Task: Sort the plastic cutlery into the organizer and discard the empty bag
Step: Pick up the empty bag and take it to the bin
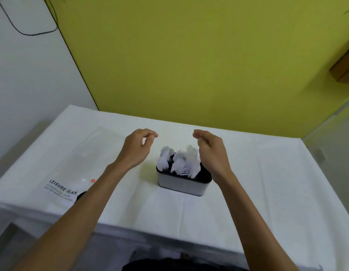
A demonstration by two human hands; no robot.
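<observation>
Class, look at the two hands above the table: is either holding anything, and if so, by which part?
Nothing is held. The left hand and right hand hover near the organizer, fingers loosely curled and empty.

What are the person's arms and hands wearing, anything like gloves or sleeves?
Nothing that shows: the left hand and right hand are bare, without gloves, rings or a watch, and both forearms are uncovered as far as the frame's lower edge. No sleeve, cable or marking is visible.

Even indoor light, soft overall blur, wide-angle bending at edges.
</observation>
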